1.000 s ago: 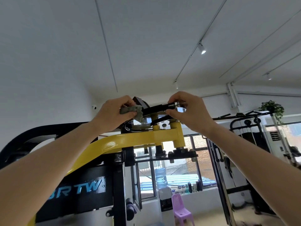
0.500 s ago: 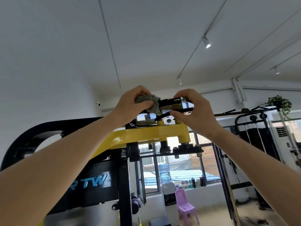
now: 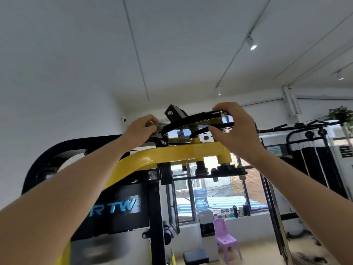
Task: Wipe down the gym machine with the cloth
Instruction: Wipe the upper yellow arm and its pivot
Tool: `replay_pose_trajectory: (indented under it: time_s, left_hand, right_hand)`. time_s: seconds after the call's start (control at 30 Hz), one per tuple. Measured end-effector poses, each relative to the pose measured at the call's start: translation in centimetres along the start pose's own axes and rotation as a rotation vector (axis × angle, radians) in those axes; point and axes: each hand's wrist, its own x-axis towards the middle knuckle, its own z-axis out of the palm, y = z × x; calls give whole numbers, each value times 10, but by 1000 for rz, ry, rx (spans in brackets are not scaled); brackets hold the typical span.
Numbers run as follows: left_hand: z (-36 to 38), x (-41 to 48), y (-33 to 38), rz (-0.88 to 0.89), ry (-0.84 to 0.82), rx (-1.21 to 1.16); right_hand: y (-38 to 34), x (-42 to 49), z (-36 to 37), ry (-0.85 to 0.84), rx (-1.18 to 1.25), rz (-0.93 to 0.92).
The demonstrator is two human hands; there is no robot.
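- Most of the frame is white ceiling point(image 3: 191, 44), crossed by thin track lines, with a lit spot lamp point(image 3: 251, 44) at upper right; a plain white wall point(image 3: 47, 83) fills the left side.
- One gym machine point(image 3: 181, 153) takes up the centre and lower left. It has a glossy yellow arm, black uprights and a black panel point(image 3: 116, 209) showing the pale blue letters "RTW".
- Two bare forearms rise from the lower corners to the machine's top.
- At centre right, the right hand point(image 3: 235, 129) pinches the right end of the chrome top assembly point(image 3: 179, 133), fingers above and thumb below.
- Just left of centre, the left hand point(image 3: 141, 129) has its fingers curled round the grey cloth point(image 3: 159, 129). It holds the cloth against the left end of the black belt point(image 3: 191, 116) on that assembly.
- At the right edge stands a second black machine point(image 3: 313, 150), with a potted plant point(image 3: 340, 113) above it.
- Below centre is a window point(image 3: 215, 188) with a row of bottles point(image 3: 235, 212) on its sill.
- In front of the window stand a water dispenser point(image 3: 205, 220) and a purple plastic chair point(image 3: 225, 238), on a pale tan floor point(image 3: 257, 251).
- A small security camera point(image 3: 123, 119) is mounted on the wall beside the left hand.
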Motion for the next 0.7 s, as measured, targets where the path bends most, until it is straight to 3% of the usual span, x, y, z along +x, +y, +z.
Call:
replay_pose_trajectory:
  time_s: [0.23,0.47,0.7]
  left_hand:
    - [12,3,-4,-157,29,-217]
    - [10,-8,24,51,104,-355]
    - [0,-32,22,264,198,-158]
  right_hand:
    - [-7,-2,3,13,15,15]
    - [-9,-1,0,-1,48,29]
    - [-15,-6,13,96,21,85]
